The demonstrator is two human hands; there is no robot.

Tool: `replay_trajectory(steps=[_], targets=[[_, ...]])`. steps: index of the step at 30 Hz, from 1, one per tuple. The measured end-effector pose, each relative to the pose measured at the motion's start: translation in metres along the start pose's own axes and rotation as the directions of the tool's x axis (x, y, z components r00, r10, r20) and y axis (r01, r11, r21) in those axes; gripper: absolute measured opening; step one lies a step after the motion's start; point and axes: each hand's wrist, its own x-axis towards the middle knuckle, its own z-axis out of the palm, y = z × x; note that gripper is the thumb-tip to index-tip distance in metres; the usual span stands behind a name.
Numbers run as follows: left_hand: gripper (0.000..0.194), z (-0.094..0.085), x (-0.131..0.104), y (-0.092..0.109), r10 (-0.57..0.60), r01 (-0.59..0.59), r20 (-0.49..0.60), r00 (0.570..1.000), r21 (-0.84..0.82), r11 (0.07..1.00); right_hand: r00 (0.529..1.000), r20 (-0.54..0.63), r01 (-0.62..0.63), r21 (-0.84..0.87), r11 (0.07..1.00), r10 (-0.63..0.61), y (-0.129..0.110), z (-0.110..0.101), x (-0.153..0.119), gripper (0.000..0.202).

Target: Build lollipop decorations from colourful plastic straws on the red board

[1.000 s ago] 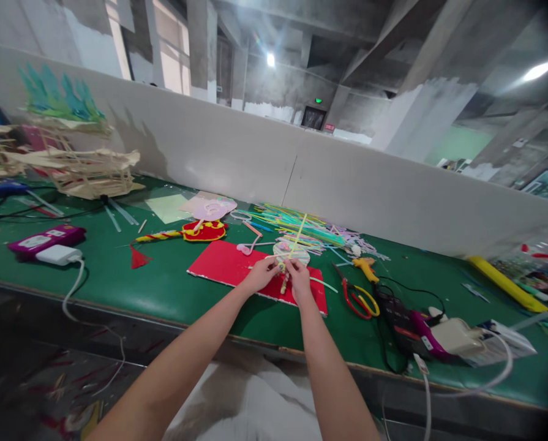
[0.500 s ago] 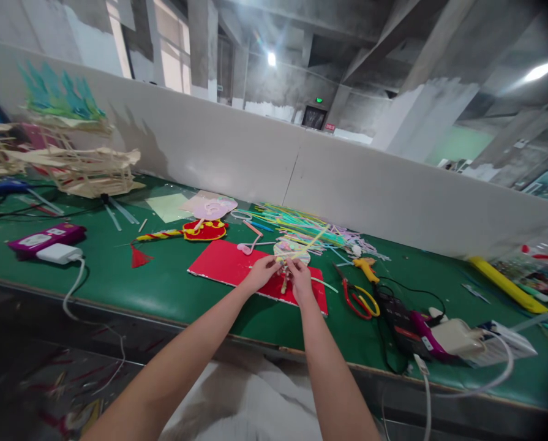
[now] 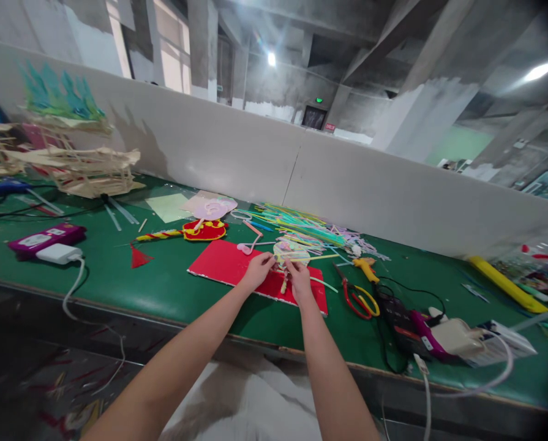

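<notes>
While the smooth green tabletop (image 3: 172, 294) is carrying the whole layout, a flat, rectangular red board (image 3: 218, 263) with a rough whitish edge is lying close to the near edge, midway along it. On the board's far edge a round, pale disc (image 3: 299, 246) with pink patches is resting, and a short, knobbly pale stem (image 3: 284, 285) is pointing toward the near edge. A curved, thin pale-green strip (image 3: 325, 284) is crossing the board's right edge. A slender, straight pale-yellow strip (image 3: 322, 258) is spanning the disc's near side and running out past the board's far right corner.

Toward the surface's far edge, a loose heap of thin pastel strips (image 3: 301, 223) is spreading. Right of the board, scissors with red and yellow loop handles (image 3: 360, 301) are lying beside a yellow glue gun (image 3: 367, 268).

Both forearms are reaching in from the near edge and converging above the board. The right hand (image 3: 298, 275) is bending its fingers inward, thumb and fingertips pinching the pale-yellow strip. The left hand (image 3: 261, 271) is facing it, fingertips bunching near the disc; whether they are gripping anything cannot be told.
</notes>
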Motion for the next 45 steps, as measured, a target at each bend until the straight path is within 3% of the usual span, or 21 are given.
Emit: replay_trajectory(steps=[7, 16, 25, 33, 45], targets=[[0.021, 0.000, -0.001, -0.002, 0.035, -0.034, -0.007, 0.999, 0.132, 0.991, 0.999, 0.021, 0.027, -0.031, 0.999, -0.026, 0.005, -0.003, 0.003, 0.027], [0.023, 0.002, -0.006, 0.005, 0.060, -0.098, 0.186, 0.981, 0.204, 0.974, 0.996, 0.035, 0.081, -0.074, 0.994, -0.078, 0.004, -0.004, 0.003, 0.026], [0.023, 0.002, -0.002, -0.001, 0.010, -0.009, -0.006, 1.000, 0.127, 0.992, 0.999, 0.026, 0.041, -0.020, 0.999, -0.040, 0.006, -0.004, 0.004, 0.027], [0.024, 0.003, -0.001, 0.005, -0.029, 0.030, 0.053, 0.998, -0.005, 1.000, 0.998, 0.028, 0.054, -0.056, 0.997, -0.052, 0.006, -0.005, 0.003, 0.028], [0.022, 0.001, 0.001, -0.007, -0.023, 0.023, 0.001, 1.000, 0.053, 0.998, 0.999, 0.017, 0.036, -0.080, 0.996, -0.034, 0.004, -0.003, 0.001, 0.029]])
